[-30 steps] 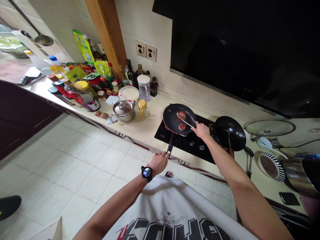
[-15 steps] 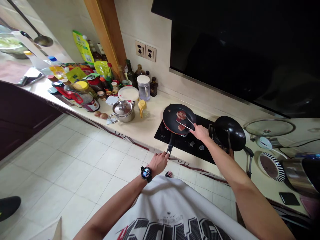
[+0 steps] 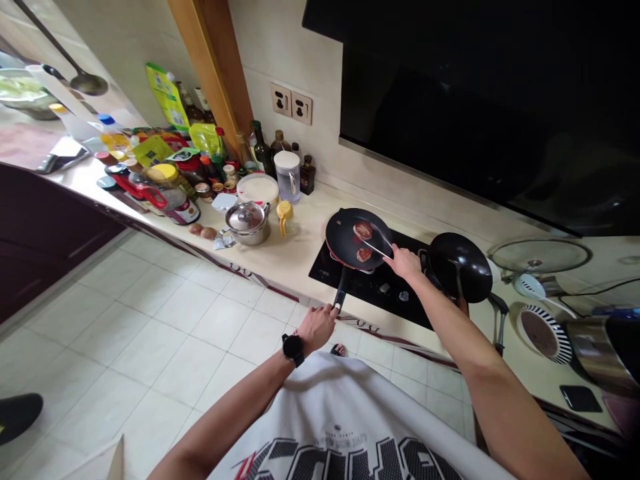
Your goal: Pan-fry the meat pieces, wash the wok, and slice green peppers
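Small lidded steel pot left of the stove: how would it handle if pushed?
The steel pot looks rigid, so it should slide rather than deform. Its lid seems to be a separate piece and might rattle or shift. The broad, squat body suggests low tipping risk.

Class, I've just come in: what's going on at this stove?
The person's left hand grips the handle of a flat frying pan on the black hob. The right hand holds metal tongs over the pan, where two browned, reddish pieces of food lie. Beside it, a black wok stands unattended.
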Demonstrator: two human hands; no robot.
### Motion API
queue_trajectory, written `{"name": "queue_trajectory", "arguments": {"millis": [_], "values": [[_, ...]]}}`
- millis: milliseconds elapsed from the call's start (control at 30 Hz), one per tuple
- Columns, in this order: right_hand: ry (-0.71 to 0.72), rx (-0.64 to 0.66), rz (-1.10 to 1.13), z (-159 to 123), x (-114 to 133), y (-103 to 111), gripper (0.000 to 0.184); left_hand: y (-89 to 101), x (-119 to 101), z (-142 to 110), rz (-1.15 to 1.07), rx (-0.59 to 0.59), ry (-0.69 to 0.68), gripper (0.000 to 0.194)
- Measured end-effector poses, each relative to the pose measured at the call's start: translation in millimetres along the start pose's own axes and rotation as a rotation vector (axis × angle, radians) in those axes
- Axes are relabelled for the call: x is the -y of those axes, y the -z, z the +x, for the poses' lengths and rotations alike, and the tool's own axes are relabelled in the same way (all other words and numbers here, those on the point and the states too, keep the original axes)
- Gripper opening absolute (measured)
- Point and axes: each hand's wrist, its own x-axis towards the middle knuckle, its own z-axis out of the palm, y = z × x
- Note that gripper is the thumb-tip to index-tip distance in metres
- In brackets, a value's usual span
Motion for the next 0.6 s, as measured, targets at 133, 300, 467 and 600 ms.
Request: {"name": "queue_trajectory", "arguments": {"millis": [133, 300, 467, 600], "values": [[-0.010, -0.008, -0.037, 6, -1, -2, 0.061, 1.3, 0, 0, -0.001, -0.004, -0.008, 0.033], [-0.038, -0.040, 0.035, 10, -14, 2, 0.057, -1.1, 0, 0, -0.011, -0.013, 0.000, 0.031], [-0.120, 0.057, 0.437, 24, -28, -2, 0.047, -2.3, 0, 0, -0.025, -0.011, 0.011, 0.033], [-0.192, 0.184, 0.934, 40, -28, -13, 0.039, 0.4, -1, -1, -0.017, -0.009, 0.004, 0.033]]}}
